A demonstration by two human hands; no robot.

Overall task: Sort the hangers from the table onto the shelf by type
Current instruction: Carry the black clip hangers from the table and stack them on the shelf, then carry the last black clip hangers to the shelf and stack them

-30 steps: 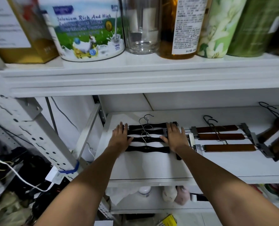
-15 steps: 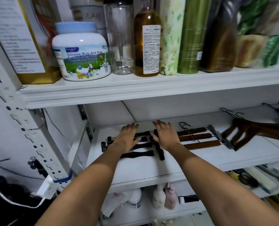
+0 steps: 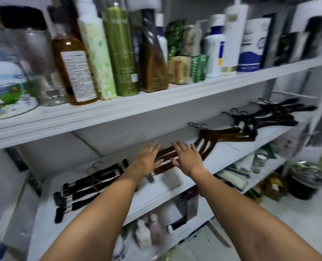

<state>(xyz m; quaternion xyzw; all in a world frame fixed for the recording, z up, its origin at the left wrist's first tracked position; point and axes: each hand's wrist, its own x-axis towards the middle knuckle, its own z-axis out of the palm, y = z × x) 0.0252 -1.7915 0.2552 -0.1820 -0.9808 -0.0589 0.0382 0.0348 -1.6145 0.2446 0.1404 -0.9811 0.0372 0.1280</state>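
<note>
Four groups of hangers lie in a row on the white middle shelf (image 3: 107, 200). Black clip hangers (image 3: 88, 183) lie at the left. Brown wooden clip hangers (image 3: 165, 155) lie beside them, and both my hands are flat on these. My left hand (image 3: 147, 159) and my right hand (image 3: 186, 157) have straight, spread fingers and hide most of the brown bars. Brown wooden coat hangers (image 3: 220, 136) come after them to the right. Black coat hangers (image 3: 269, 117) lie at the far right. The picture is blurred by motion.
The upper shelf (image 3: 156, 102) is crowded with bottles, a glass jar (image 3: 41, 72) and a milk powder tin (image 3: 3, 87). The lower shelf holds small bottles (image 3: 149, 232). A black pot (image 3: 303, 183) stands on the floor at the right.
Both my hands have moved right, off the black clip hangers and onto the brown clip hangers. My head has turned right, so the coat hangers are in view.
</note>
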